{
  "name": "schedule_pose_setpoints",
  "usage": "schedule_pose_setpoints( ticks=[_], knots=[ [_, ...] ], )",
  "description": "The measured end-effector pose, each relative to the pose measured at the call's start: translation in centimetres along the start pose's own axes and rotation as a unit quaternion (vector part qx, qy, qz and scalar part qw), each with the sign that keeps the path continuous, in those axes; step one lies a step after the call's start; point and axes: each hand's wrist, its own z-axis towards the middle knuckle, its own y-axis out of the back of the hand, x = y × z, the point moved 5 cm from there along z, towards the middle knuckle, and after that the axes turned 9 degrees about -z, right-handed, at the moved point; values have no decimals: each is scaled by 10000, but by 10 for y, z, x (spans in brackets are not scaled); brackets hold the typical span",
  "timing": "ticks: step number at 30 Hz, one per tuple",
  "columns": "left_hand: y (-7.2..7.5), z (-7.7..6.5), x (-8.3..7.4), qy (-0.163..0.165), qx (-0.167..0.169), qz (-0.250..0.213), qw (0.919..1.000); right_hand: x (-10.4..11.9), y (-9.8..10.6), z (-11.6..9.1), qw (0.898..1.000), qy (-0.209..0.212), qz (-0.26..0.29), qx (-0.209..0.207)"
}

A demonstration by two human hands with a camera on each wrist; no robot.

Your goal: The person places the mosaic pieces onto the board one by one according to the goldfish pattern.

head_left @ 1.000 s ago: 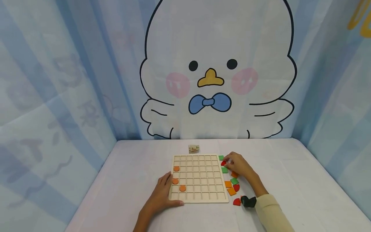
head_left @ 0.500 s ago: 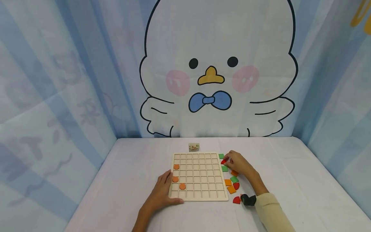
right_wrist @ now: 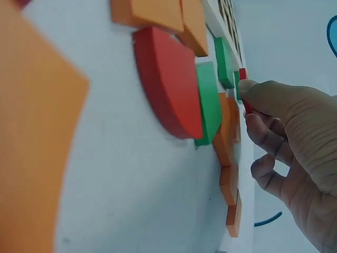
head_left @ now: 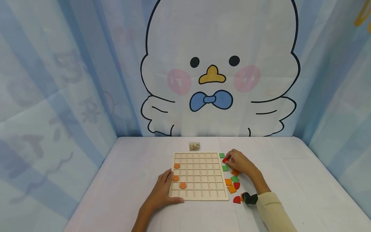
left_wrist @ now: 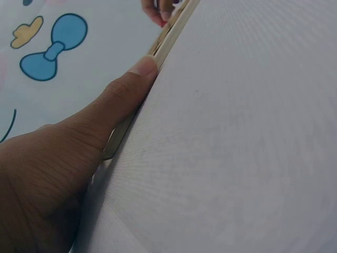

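In the head view my left hand [head_left: 160, 190] braces the near left corner of a pale wooden grid board [head_left: 201, 180]. Its thumb lies along the front edge and its fingers are by the left side; the left wrist view shows the thumb [left_wrist: 118, 97] pressed on that edge. Orange round pieces [head_left: 183, 185] sit in cells at the board's left. Off the far right corner, my right hand [head_left: 239, 161] pinches a small red piece [head_left: 225, 160] between thumb and fingertips. In the right wrist view the red piece [right_wrist: 243, 74] is mostly covered by the thumb, so its full outline is hidden.
Green squares [head_left: 225, 168], orange squares [head_left: 232, 189] and red quarter-circle pieces [head_left: 236, 199] lie right of the board. A black object [head_left: 250, 198] is at the right wrist. Behind the board stands a small patterned block [head_left: 194, 146]. A printed curtain [head_left: 214, 122] closes the back.
The red piece has shifted slightly right, off its spot beside the board, with my right fingers. My left hand keeps its place at the corner. The head view has tilted a little.
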Motion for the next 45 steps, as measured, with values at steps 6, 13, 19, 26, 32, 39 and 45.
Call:
schedule_pose_setpoints(
  ticks=[6, 13, 19, 26, 32, 39, 45],
  knots=[
    [2, 0, -1, -46, -30, 16, 10000, 17, 3, 6, 9991, 366, 11, -208],
    [1, 1, -1, -58, -15, -80, 10000, 48, -1, 12, 9910, 1230, 75, -524],
    [0, -1, -1, 5, 33, -169, 9999, 67, -12, 18, 9907, 1310, 213, -292],
    [0, -2, -2, 63, 58, -150, 9999, 89, -25, 24, 9884, 1508, 161, -110],
    [1, -1, -2, -57, 18, -135, 9999, 108, -32, 29, 9884, 1518, 91, -36],
    [0, 0, 0, -40, 20, -128, 9999, 122, -36, 33, 9878, 1555, 14, -44],
    [3, -1, -3, -124, -26, -119, 9998, 128, -41, 36, 9879, 1546, 84, -16]
  ],
)
